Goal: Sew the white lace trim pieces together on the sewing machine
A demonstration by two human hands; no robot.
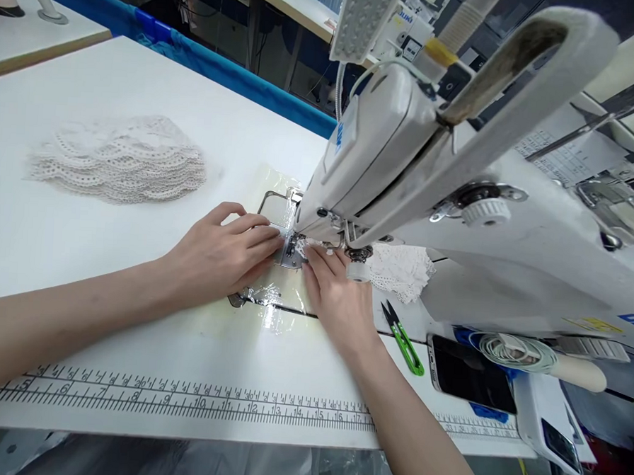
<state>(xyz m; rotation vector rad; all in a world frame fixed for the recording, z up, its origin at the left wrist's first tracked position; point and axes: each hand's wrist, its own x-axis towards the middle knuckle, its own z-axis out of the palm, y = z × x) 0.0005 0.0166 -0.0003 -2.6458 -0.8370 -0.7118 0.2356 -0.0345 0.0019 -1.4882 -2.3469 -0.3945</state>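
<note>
In the head view, the left hand (225,250) lies palm down, fingers together and slightly bent, its fingertips at the needle plate (292,259) of the sewing machine (375,148); whether it grips anything I cannot tell. The right hand (338,292) has its fingertips at a small bit of white lace (301,246) beside the needle area; whether they pinch or only press it is hidden. More white lace (400,270), crumpled and scallop-edged, lies just beyond the right hand. On the tabletop (173,343) to the left, a layered stack of off-white lace (119,163) shows wavy borders punched with rows of small eyelets.
</note>
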